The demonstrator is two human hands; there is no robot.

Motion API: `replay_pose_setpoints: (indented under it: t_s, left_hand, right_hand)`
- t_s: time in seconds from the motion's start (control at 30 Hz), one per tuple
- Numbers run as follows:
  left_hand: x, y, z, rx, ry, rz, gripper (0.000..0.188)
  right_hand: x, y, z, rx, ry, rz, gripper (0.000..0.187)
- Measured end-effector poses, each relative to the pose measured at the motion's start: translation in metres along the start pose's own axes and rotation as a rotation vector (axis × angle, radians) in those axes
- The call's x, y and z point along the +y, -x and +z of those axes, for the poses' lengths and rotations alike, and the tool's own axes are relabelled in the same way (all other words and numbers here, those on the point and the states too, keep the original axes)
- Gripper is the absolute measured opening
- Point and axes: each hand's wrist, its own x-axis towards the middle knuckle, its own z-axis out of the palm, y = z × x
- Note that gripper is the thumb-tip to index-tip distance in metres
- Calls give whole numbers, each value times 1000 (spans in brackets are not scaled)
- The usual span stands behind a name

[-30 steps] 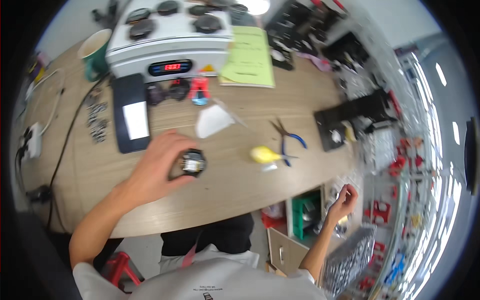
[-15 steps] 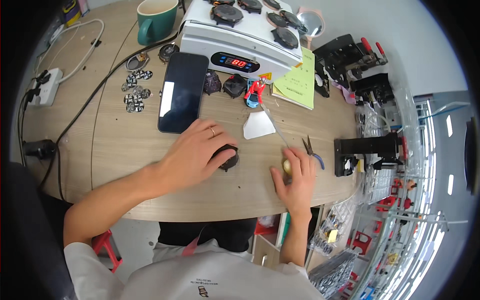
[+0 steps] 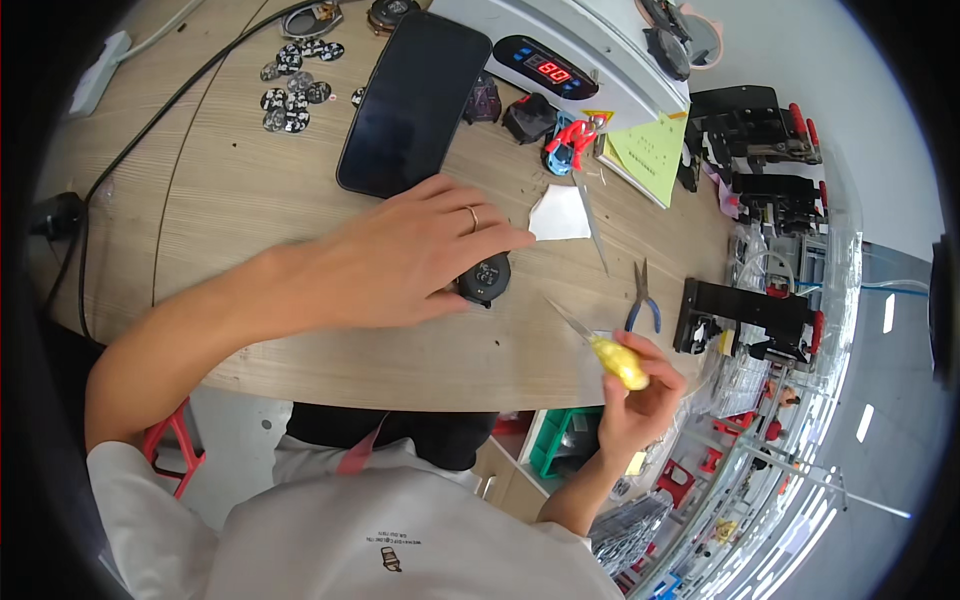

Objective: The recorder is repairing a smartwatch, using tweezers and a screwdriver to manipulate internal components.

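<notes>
My left hand (image 3: 400, 265) lies over a small round black device (image 3: 486, 277) on the wooden table (image 3: 230, 200), with fingers and thumb pinching its edge. My right hand (image 3: 640, 395) is raised at the table's front edge and grips a yellow-handled screwdriver (image 3: 610, 352). The metal tip points up and left toward the black device, a short way from it. A white scrap of paper (image 3: 560, 214) lies just beyond the device.
A black phone (image 3: 415, 100) lies face up behind my left hand. Blue-handled pliers (image 3: 641, 302), tweezers (image 3: 590, 215), a white heater box with a red display (image 3: 560, 62), small round parts (image 3: 295, 80), a green sheet (image 3: 650, 150) and black fixtures (image 3: 750, 310) stand around.
The view has tilted down and closer. My right hand came up from beside the table, took the yellow screwdriver and now holds it angled toward the black device. My left hand stays on the device.
</notes>
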Motion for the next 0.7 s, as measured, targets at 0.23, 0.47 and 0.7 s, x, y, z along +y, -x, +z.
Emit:
replay_pose_setpoints:
  t_s: [0.23, 0.47, 0.7]
  left_hand:
    - [9, 4, 8, -33, -11, 30, 73]
    - [16, 4, 11, -14, 73, 1, 79]
    - [14, 3, 9, -56, 52, 26, 84]
  right_hand:
    - [-20, 7, 1, -354, 491, 104, 50]
    - [-25, 14, 21, -248, 303, 83, 29]
    - [-43, 4, 26, -260, 233, 125, 30]
